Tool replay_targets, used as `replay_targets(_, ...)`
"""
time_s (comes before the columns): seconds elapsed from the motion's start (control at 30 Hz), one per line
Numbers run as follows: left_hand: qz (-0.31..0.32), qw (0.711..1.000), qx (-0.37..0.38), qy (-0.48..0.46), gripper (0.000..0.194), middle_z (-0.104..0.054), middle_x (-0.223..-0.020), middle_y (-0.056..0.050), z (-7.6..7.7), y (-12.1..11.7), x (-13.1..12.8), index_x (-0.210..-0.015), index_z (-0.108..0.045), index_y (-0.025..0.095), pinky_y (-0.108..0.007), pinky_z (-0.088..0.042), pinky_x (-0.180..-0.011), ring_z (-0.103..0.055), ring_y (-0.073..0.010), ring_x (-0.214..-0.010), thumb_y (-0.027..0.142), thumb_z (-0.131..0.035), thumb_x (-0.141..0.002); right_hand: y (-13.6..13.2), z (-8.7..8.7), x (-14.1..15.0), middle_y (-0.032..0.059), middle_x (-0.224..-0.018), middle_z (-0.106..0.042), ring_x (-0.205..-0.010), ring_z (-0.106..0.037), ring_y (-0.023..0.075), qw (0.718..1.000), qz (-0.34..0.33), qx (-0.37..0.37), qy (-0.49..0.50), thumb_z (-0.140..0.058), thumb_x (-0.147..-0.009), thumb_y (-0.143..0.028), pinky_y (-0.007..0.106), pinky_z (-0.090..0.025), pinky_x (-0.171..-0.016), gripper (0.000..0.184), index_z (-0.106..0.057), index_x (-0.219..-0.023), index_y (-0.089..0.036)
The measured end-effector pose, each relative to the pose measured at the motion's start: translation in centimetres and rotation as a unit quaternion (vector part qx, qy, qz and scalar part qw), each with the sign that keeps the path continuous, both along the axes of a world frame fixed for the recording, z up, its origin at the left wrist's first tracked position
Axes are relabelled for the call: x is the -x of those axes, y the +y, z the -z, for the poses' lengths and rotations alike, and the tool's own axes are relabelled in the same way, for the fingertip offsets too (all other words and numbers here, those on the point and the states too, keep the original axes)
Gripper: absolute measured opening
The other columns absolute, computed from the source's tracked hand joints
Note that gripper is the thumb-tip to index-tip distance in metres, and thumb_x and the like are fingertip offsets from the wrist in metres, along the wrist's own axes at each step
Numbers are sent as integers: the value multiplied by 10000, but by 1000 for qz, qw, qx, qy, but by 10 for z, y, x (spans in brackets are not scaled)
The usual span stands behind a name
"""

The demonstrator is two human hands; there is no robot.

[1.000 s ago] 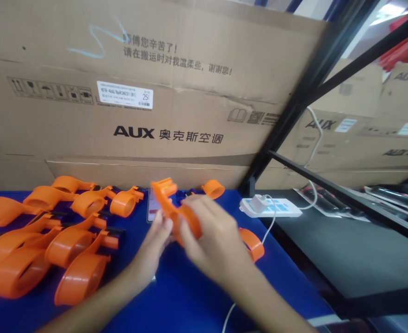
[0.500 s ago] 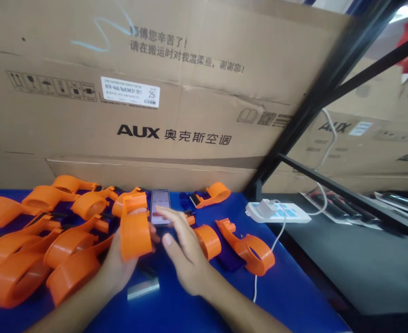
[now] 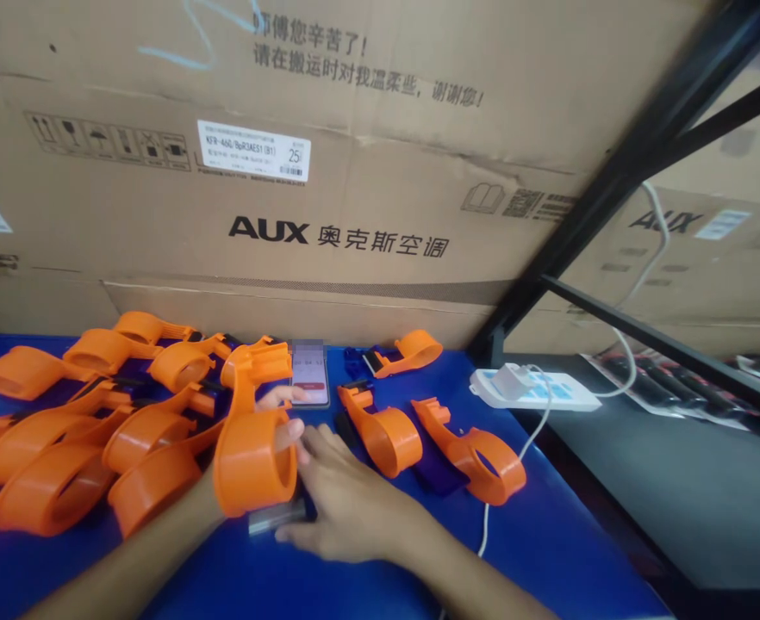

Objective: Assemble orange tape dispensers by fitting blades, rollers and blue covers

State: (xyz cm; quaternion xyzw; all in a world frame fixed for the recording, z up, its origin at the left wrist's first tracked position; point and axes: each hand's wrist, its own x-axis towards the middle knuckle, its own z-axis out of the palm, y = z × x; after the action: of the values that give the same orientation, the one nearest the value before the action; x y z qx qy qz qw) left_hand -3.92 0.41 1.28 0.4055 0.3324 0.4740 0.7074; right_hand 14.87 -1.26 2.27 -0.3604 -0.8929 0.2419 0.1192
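My left hand (image 3: pixel 277 413) is closed around an orange plastic dispenser frame (image 3: pixel 251 448), with fingers showing through its ring. It holds the frame upright just above the blue table (image 3: pixel 354 577). My right hand (image 3: pixel 338 504) lies low on the table, fingers pressed on a small grey metal strip (image 3: pixel 273 519) right beneath the frame. Two more orange frames (image 3: pixel 386 435) (image 3: pixel 476 452) lie just right of my hands. A phone (image 3: pixel 308 375) with a lit screen lies behind them.
A pile of several orange frames (image 3: pixel 83 430) covers the table's left side. Another frame (image 3: pixel 406 349) sits at the back. A large cardboard box (image 3: pixel 354 172) walls the rear. A white power strip (image 3: pixel 535 392) with charger and cable lies right, beside a black rack post (image 3: pixel 613 172).
My left hand carried the orange frame leftward and lower. My right hand let go of it and dropped onto the grey strip on the table. The camera tilted down slightly.
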Motion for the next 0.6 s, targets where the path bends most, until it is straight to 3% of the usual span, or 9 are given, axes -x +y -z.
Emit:
replay_targets(0.07, 4, 999, -22, 42, 607, -738, -667, -33, -3, -2, 0, -1361, -586, 209, -213, -503, -469, -665, -172, -519, 355, -818, -820, -4, 6, 3, 131, -1306, -555, -1181, -489, 332, 999, -28, -17, -23, -789, -817, -415, 500, -395, -1044, 631, -547, -1366, -220)
replay_targets(0.17, 15, 999, -30, 27, 717, -743, -704, -36, -5, -5, -2, -1423, -535, 224, -247, -519, -496, -670, -189, -539, 375, -836, -790, -4, 14, 6, 103, -1237, -567, -1154, -480, 314, 997, -45, -39, -51, -687, -909, -345, 498, -388, -1024, 297, -636, -1182, -238)
replay_targets(0.23, 4, 999, -34, 21, 727, -749, -737, -41, -4, -6, -4, -1439, -518, 239, -261, -532, -541, -686, -201, -591, 349, -835, -794, -1, 15, 5, 100, -1159, -568, -1078, -488, 288, 996, -29, -62, -64, -614, -952, -307, 472, -403, -974, 174, -640, -1097, -215)
replay_targets(0.4, 6, 1000, -28, 9, 691, -752, -763, -40, 2, -5, -5, -1436, -500, 258, -250, -508, -538, -673, -199, -602, 320, -808, -821, 8, 9, 0, 81, -1010, -532, -889, -462, 226, 991, 26, -104, -79, -524, -986, -261, 380, -407, -793, 107, -598, -976, -184)
replay_targets(0.6, 2, 996, 1, -87, 642, -759, -786, -71, 7, -4, -1, -1378, -528, 237, -274, -513, -535, -691, -223, -590, 412, -779, -814, 8, -3, 3, 61, -995, -557, -901, -492, 212, 994, 74, -83, -11, -570, -959, -234, 347, -414, -789, 59, -571, -917, -193)
